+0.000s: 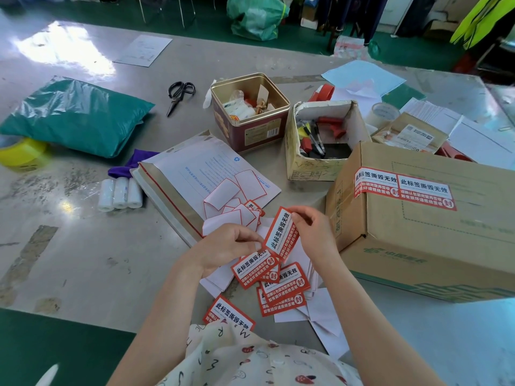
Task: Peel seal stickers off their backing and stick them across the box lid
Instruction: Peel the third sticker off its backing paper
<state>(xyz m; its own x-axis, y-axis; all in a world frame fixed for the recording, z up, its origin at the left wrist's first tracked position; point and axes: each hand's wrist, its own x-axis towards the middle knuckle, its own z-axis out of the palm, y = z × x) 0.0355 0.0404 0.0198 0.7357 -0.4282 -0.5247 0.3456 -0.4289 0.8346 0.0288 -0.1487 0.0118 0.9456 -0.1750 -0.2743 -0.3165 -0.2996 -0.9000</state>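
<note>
A red and white seal sticker (281, 232) is held between both hands above the table. My right hand (313, 232) pinches its upper end and my left hand (228, 246) pinches its lower end. Several more seal stickers (278, 285) lie on white paper just below my hands. A cardboard box (434, 235) lies to the right, with two stickers (404, 188) stuck in a row across its lid. Used backings (237, 201) with red outlines are piled on a white envelope (195, 174).
An open tin (250, 112) and an open carton of pens (323, 140) stand behind the envelope. Scissors (178, 96), a green mailing bag (75, 115), yellow tape (23, 154) and three white rolls (119, 193) lie to the left.
</note>
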